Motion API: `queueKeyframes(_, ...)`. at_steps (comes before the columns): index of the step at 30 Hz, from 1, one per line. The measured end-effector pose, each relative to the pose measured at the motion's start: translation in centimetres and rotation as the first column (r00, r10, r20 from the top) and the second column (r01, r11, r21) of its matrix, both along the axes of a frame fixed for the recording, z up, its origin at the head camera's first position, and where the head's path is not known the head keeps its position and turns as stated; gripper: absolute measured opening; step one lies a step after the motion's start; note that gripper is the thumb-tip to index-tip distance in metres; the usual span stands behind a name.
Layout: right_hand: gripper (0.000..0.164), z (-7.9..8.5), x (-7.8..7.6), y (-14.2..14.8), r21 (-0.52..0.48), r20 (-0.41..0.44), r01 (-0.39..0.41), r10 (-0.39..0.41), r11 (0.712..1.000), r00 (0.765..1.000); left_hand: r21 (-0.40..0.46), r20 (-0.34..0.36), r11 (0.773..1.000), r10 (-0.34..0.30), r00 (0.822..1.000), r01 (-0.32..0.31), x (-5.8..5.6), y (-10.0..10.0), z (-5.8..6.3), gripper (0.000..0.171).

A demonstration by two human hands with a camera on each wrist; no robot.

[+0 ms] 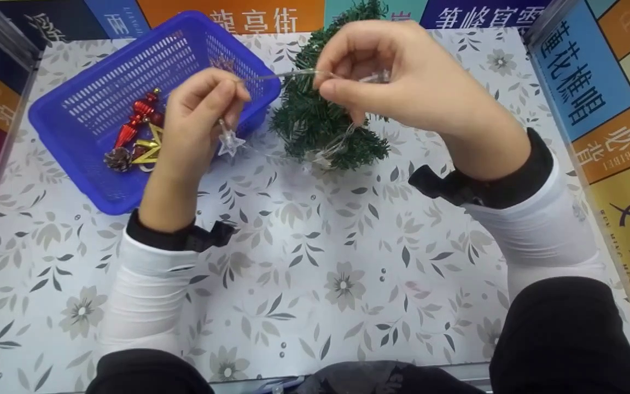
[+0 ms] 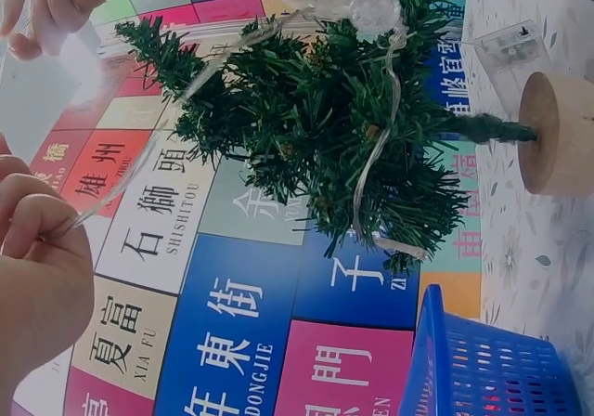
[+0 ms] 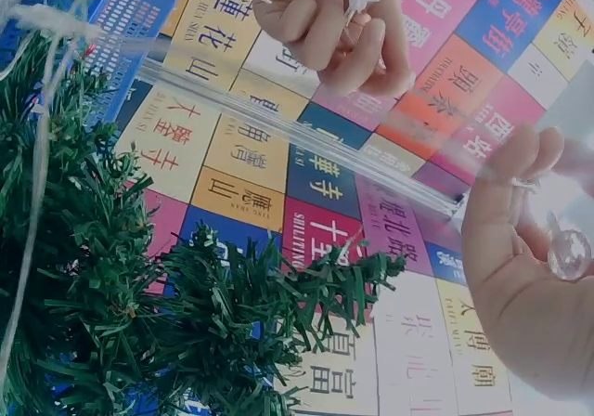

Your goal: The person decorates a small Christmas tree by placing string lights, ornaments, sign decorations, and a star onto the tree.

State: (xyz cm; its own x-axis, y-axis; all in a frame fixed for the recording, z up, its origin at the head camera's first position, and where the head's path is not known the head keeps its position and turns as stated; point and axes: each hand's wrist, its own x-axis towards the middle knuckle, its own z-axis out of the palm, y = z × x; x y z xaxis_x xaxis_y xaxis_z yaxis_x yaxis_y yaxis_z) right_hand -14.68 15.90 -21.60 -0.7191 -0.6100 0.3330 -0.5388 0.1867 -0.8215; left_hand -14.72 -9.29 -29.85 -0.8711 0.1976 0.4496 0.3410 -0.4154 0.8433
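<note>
A string of clear fairy lights (image 1: 298, 72) runs between both hands, its wire nearly straight there. My left hand (image 1: 197, 109) pinches the wire between thumb and fingers, and a clear star-shaped light (image 1: 231, 143) hangs below it. My right hand (image 1: 408, 76) pinches the wire higher up on the right; a clear bulb (image 3: 569, 253) shows by its palm. Both hands are raised near the top of a small green artificial Christmas tree (image 1: 307, 117). More wire (image 2: 376, 156) lies across the branches. The tree stands upright on a round wooden base (image 2: 561, 137).
A blue plastic basket (image 1: 47, 128) stands left of the tree, holding red ornaments (image 1: 139, 116), a gold star (image 1: 153, 146) and a pinecone (image 1: 118, 158). By the tree's base is a clear battery box (image 2: 512, 56). Panels with lettering (image 1: 583, 76) border the flower-patterned table (image 1: 315, 317).
</note>
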Motion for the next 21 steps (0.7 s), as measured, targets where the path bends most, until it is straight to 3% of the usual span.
queueKeyframes(3,0.017,-0.1,0.1,-0.2,-0.037,-0.108,0.069,-0.073,0.997,0.992,-0.014,-0.021,0.999,-0.034,0.999,0.034,-0.1,0.0,-0.4,0.023)
queueKeyframes(7,0.017,-0.4,0.2,-1.1,-0.1,-0.209,0.15,-0.168,0.984,0.964,-0.115,-0.021,0.991,-0.072,0.997,0.069,0.0,0.4,-0.7,0.026)
queueKeyframes(11,0.016,-0.6,-0.1,-2.0,-0.028,-0.264,0.218,-0.217,0.976,0.94,-0.15,-0.033,0.983,-0.113,0.993,0.107,0.3,1.0,-1.0,0.028)
queueKeyframes(14,0.014,-0.5,-0.6,-2.7,0.026,-0.273,0.277,-0.26,0.961,0.926,-0.102,-0.048,0.986,-0.141,0.989,0.135,0.5,1.3,-1.1,0.028)
queueKeyframes(21,0.012,-0.8,-1.5,-4.2,0.011,-0.136,0.276,-0.272,0.961,0.953,-0.048,-0.088,0.968,-0.25,0.964,0.247,1.8,2.2,-0.9,0.036)
